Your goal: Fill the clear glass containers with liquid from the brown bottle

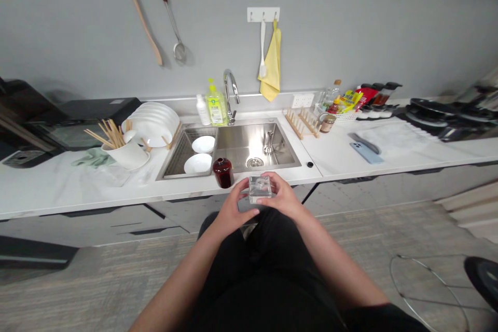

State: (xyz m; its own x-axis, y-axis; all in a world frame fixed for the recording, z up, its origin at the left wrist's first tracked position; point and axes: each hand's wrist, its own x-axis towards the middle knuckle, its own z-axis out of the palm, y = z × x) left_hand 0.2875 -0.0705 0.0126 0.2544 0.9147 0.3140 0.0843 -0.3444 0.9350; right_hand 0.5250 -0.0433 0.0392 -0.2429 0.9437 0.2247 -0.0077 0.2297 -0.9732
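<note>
In front of the counter edge I hold a clear, square, box-like container (260,190). My right hand (283,197) grips its right side, thumb across the near edge and fingers at the far side. On the other side, my left hand (235,206) curves in a loose C. Its fingertips reach the container's left edge, while the thumb stretches out below, apart from it. Whether those fingertips press on it is hard to see. A dark red-brown bottle (223,173) stands on the counter's front rim, just beyond my left hand.
Behind the bottle is a steel sink (288,153) with a tap (229,91) and two white bowls (198,163). Plates (155,124) and a chopstick pot (126,154) stand left. A phone (365,152), jars and pans (447,116) lie right. A wire-framed stool (428,270) is on the floor.
</note>
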